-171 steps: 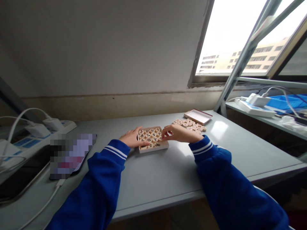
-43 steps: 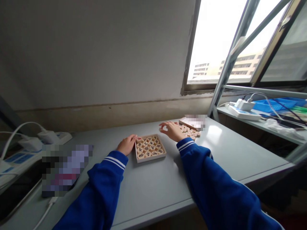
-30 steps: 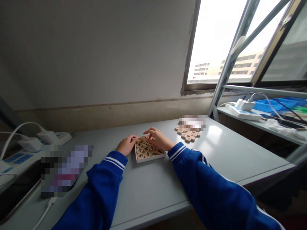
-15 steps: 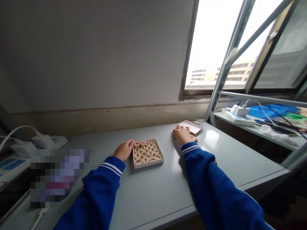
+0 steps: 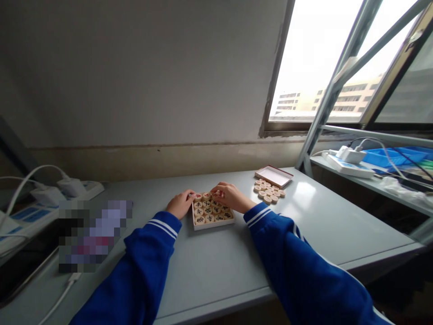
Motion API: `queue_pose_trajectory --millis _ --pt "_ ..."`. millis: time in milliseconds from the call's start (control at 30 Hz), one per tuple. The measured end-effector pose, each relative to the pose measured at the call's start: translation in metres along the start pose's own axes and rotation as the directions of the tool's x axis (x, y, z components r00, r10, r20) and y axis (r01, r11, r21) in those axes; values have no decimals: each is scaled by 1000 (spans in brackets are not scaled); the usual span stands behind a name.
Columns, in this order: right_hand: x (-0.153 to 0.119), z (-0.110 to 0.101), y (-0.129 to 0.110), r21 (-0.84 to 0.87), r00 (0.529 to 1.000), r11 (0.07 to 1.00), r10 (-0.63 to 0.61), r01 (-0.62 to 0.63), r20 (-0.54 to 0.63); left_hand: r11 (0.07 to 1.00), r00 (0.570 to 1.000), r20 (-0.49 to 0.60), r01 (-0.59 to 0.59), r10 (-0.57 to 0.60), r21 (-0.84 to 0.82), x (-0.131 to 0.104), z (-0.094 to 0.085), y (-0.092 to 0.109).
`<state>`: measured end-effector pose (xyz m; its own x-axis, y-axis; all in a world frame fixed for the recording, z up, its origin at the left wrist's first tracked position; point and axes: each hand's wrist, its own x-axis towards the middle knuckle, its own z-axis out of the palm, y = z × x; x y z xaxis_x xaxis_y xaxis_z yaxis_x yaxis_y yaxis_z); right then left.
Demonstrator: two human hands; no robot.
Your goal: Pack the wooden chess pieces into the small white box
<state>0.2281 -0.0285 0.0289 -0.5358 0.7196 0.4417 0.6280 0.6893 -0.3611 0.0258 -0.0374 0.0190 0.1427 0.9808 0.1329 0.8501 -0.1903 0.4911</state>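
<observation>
A shallow white box (image 5: pixel 214 225) on the desk holds rows of round wooden Chinese chess pieces (image 5: pixel 207 211), most with black characters and a few red ones at the far side. My left hand (image 5: pixel 180 203) is closed on the box's far left corner, its fingertips against the rim. Over the far right part of the box, my right hand (image 5: pixel 232 197) has its fingers pinched on a Chinese chess piece (image 5: pixel 216 193), which they partly cover. More loose pieces (image 5: pixel 267 192) lie together on the desk to the right, in front of the open box lid (image 5: pixel 274 175).
A blurred-out flat object (image 5: pixel 98 234) lies at the left with a white cable. Power strips with plugs (image 5: pixel 47 195) stand at the far left, and another (image 5: pixel 350 163) sits on the right shelf near a blue tray (image 5: pixel 382 157). A metal post (image 5: pixel 313 131) rises behind the desk.
My right hand has come left from the loose pieces to the box, with a chess piece in its fingers. My left hand stays at the box. The view has turned slightly left.
</observation>
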Motion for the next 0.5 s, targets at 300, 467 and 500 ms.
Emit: queue_pose_trajectory --millis 300,467,500 --pt "1 -1 3 30 998 998 52 -51 -32 1000 1000 -5 -8 8 28 1 0 -1" --pt "-9 -34 30 -184 955 943 248 -277 -165 999 1000 8 -6 6 37 2 1 -2" --pt "-14 -41 38 -263 927 893 324 -365 -188 999 1000 11 -5 4 35 3 1 -2"
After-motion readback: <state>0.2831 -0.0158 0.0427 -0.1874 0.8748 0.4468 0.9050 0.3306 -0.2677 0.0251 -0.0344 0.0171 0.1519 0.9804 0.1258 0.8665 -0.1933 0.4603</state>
